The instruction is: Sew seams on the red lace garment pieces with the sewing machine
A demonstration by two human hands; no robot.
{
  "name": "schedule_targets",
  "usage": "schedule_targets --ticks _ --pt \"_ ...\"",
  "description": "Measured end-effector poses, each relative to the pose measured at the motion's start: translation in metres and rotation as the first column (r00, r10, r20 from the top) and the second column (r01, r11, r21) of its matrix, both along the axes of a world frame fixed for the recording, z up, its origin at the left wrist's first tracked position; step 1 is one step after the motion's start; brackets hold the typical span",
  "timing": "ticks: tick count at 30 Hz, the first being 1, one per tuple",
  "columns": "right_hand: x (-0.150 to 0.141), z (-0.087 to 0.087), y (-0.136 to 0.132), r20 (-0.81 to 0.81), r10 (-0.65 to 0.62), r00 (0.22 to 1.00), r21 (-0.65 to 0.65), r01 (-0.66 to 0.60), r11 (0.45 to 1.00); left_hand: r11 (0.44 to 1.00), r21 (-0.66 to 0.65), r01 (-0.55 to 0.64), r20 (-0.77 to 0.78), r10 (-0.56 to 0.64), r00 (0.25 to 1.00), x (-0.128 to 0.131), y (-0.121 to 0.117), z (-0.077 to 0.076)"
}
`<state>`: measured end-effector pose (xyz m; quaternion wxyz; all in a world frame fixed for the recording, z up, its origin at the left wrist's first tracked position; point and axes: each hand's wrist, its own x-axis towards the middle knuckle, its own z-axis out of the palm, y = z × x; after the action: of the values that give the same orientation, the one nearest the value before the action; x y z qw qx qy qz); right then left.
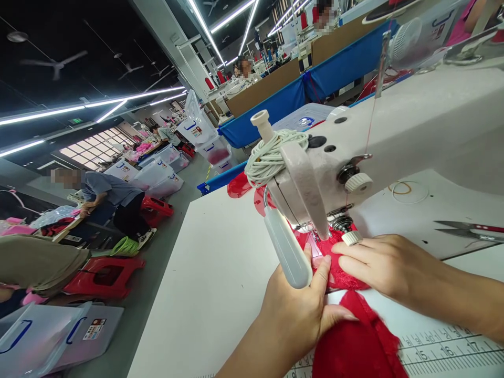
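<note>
A white sewing machine (311,178) stands over the table, with red lace fabric (346,275) under its needle area. My left hand (293,304) grips this fabric from the left; its fingertips are close to the presser foot and its thumb lies over a hanging red piece (354,341). From the right, my right hand (388,262) holds the lace with bent fingers, just below a white tension knob (352,238). A grey lamp (289,249) partly covers the left fingers. The needle point is hard to make out.
Scissors (472,229) lie at the right on the machine bed. A ruler strip (444,349) runs along the table's front edge. Red pieces (240,185) lie behind the machine head. Plastic bins (90,333), red stools (108,278) and a seated person (112,191) are to the left.
</note>
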<state>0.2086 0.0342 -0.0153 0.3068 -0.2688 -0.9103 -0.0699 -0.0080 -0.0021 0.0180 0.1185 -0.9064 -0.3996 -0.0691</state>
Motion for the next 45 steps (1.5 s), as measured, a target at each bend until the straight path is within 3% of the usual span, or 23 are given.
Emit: schedule_targets --ticks 9,31,45 --pt "0.0011 0.0045 0.0018 -0.013 0.020 1.000 -0.057 -0.021 0.998 0.997 0.018 0.070 0.027 -0.070 0.997 -0.0005 0.0022 0.0017" --pt "0.0028 0.0040 -0.0005 0.009 0.001 1.000 -0.248 0.001 0.969 0.998 0.044 0.050 0.086 -0.054 0.995 0.0020 -0.0013 -0.0030" --pt "0.0034 0.0076 -0.0009 0.057 0.019 0.998 -0.229 -0.005 0.973 0.994 0.078 0.076 0.063 -0.081 0.995 -0.0004 -0.0010 -0.0022"
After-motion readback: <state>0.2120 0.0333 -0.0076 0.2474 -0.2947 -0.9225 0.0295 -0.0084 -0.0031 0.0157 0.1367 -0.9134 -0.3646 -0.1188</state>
